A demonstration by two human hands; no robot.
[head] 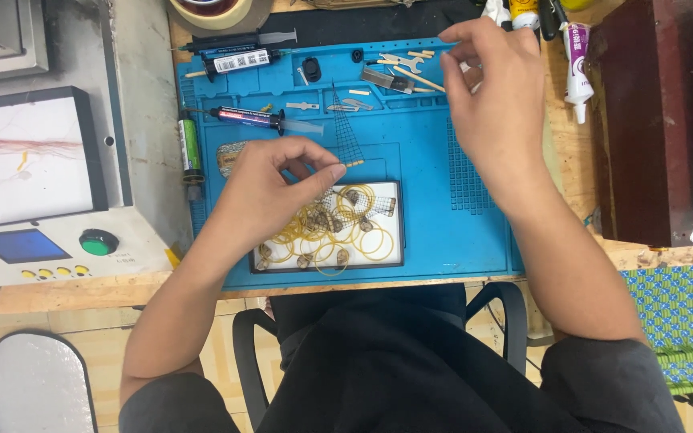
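In the frame centre, the left hand (270,180) pinches a small stick (354,163) above the white tray (395,240); upper right, the right hand (495,88) has its fingers curled together over the blue mat (435,216).

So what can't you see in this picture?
- Left hand: its fingertips pinch something too small to tell, head view.
- Right hand: its curled fingers hide whatever it holds.
- Tray: the gold loops tangle over small brown pieces, too small to identify.
- Tape roll: cut off by the top edge.
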